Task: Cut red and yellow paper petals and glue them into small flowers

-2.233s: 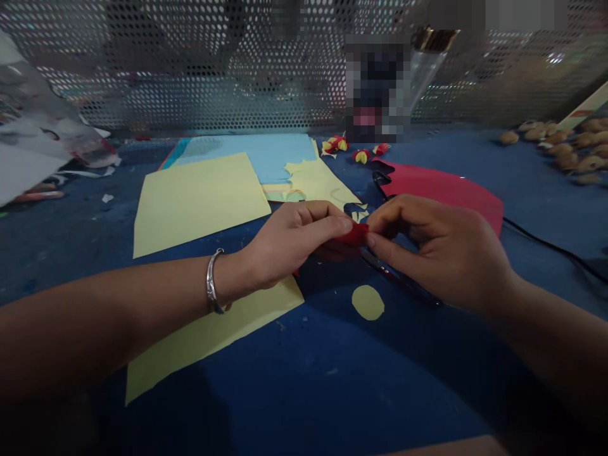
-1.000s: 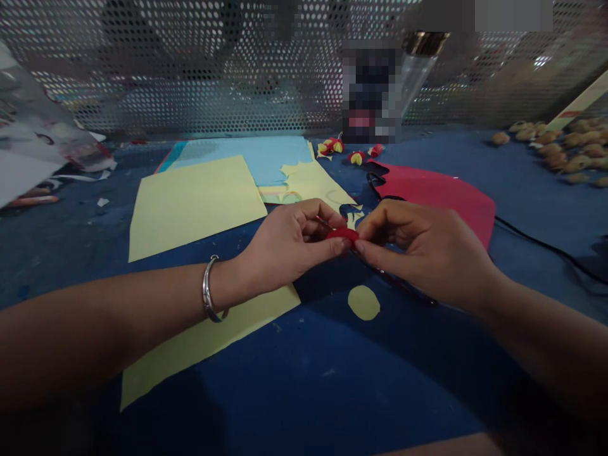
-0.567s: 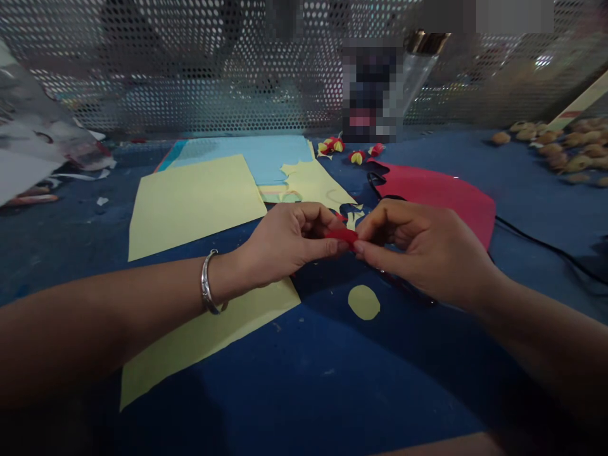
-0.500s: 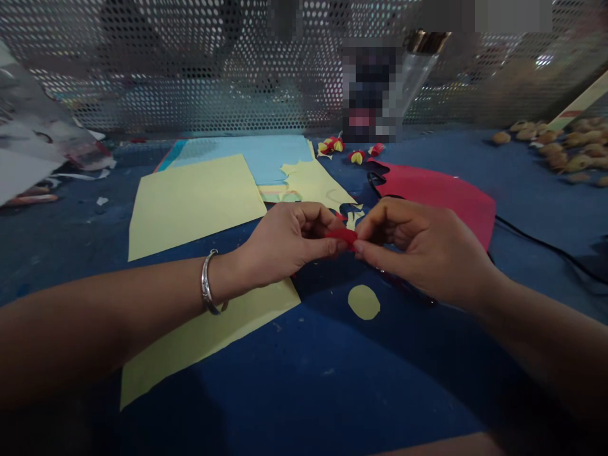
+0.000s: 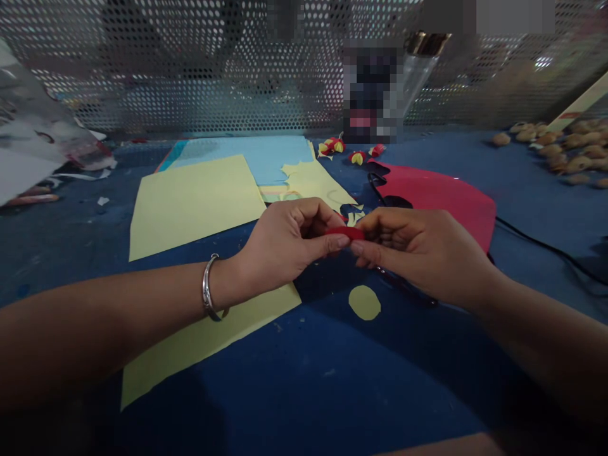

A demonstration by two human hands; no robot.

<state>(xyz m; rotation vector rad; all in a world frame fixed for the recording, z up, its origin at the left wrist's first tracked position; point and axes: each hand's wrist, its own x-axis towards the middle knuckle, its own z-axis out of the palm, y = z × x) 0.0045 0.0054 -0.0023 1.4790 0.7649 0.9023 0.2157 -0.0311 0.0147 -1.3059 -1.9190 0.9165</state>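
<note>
Between the fingertips of both hands is a small folded piece of red paper (image 5: 346, 232). My left hand (image 5: 289, 244), with a silver bangle at the wrist, pinches its left part with thumb and forefinger. On its right end, the thumb and forefinger of my right hand (image 5: 418, 250) are closed. Both hands hover over the blue table, and the fingers hide part of the fold. Below them lies a yellow paper disc (image 5: 365, 303). Scissors (image 5: 408, 288) lie partly hidden under my right hand. A cut red sheet (image 5: 441, 196) is behind that hand.
Yellow sheets (image 5: 194, 206) and a light blue sheet (image 5: 247, 152) lie at left and centre. Small red-and-yellow folded paper pieces (image 5: 357, 157) sit at the back near a perforated metal panel (image 5: 213, 76). Unshelled peanuts (image 5: 579, 149) are at far right, beyond a black cable (image 5: 546, 244).
My right fingers have shifted slightly along the red paper's right end, and more of its folded edge shows. My left hand keeps its pinch almost unmoved.
</note>
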